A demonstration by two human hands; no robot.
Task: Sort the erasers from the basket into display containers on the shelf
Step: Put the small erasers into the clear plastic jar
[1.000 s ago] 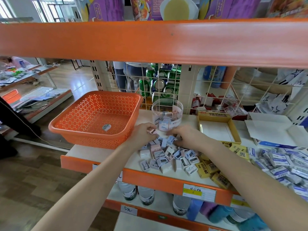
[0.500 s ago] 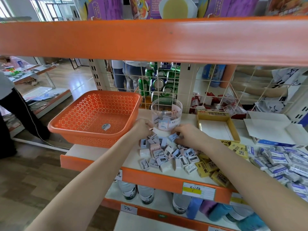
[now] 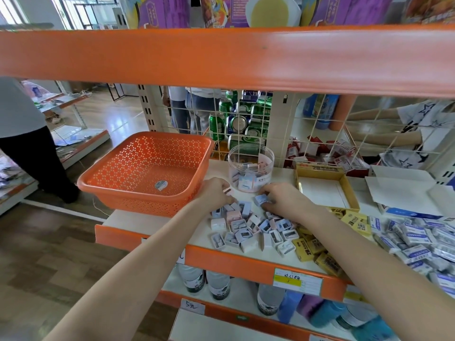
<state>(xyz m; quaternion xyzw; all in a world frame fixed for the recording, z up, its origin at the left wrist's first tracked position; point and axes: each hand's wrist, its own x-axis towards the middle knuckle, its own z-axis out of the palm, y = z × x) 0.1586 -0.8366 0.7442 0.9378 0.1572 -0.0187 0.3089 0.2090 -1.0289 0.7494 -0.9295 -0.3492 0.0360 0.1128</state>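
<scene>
your left hand (image 3: 216,193) pinches a small pink eraser (image 3: 227,191) at its fingertips, and your right hand (image 3: 283,200) pinches a pale blue eraser (image 3: 261,199), fingers curled round it. a second ago both hands were lower, working into the far edge of the pile of erasers (image 3: 246,227). now they have drawn up off it, each with one piece, and the blue one has come clear in your right fingers only in this last half second.

the clear jar (image 3: 251,168) stands just beyond and between your two hands, open-topped and already part filled with the same small erasers. the orange basket (image 3: 138,200) sits just left of your left hand and holds no erasers, only a sticker on its floor, so the stock is out on the shelf (image 3: 221,262). most of the pile lies loose under and between your wrists.

by the look of it, the pick is done and the drop into the jar comes next, with many more rounds to go. right of your right hand, the yellow box (image 3: 351,190) stands bare inside and yellow erasers (image 3: 354,220) lie unsorted.
</scene>
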